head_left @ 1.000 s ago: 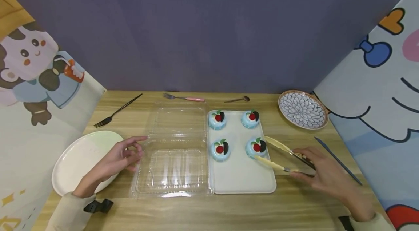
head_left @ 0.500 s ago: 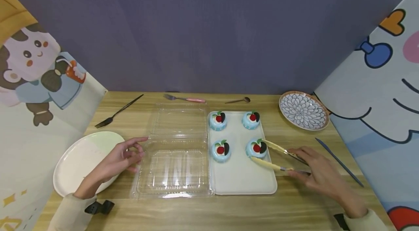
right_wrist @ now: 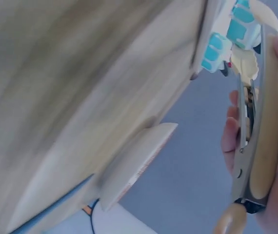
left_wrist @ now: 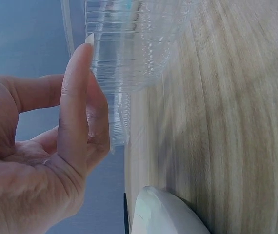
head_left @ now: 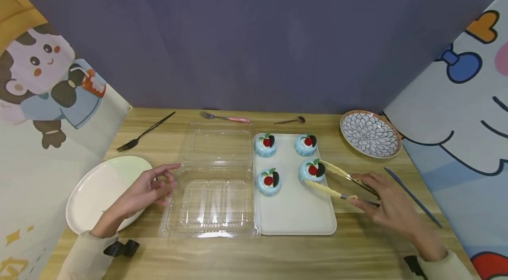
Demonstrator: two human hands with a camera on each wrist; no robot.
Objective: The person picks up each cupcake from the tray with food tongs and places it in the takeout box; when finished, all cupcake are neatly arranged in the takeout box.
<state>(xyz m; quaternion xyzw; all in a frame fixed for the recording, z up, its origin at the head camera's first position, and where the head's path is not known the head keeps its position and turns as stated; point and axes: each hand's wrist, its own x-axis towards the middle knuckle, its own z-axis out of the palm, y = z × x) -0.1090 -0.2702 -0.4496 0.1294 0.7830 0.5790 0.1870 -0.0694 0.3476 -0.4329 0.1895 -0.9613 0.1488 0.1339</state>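
Note:
In the head view my right hand (head_left: 390,207) holds a pair of tongs (head_left: 337,192) with cream tips. Their tips stand around the sides of the front right blue cupcake (head_left: 309,172), topped with a red berry and a dark cookie. In the right wrist view this cupcake (right_wrist: 241,29) sits between the tips. Three similar cupcakes, one being the front left cupcake (head_left: 267,185), stand on a white tray (head_left: 295,218). My left hand (head_left: 144,189) rests at the left edge of an opened clear plastic box (head_left: 212,200); its thumb touches the box wall (left_wrist: 124,53).
A white oval plate (head_left: 93,187) lies under the left forearm. Around the table lie a black fork (head_left: 139,139), a pink-handled fork (head_left: 226,117), a small spoon (head_left: 291,120) and a blue knife (head_left: 412,196). A patterned plate (head_left: 371,134) stands back right.
The tongs have moved inward around the front right cupcake, which now appears slightly higher and farther back than before. The left hand stays by the box.

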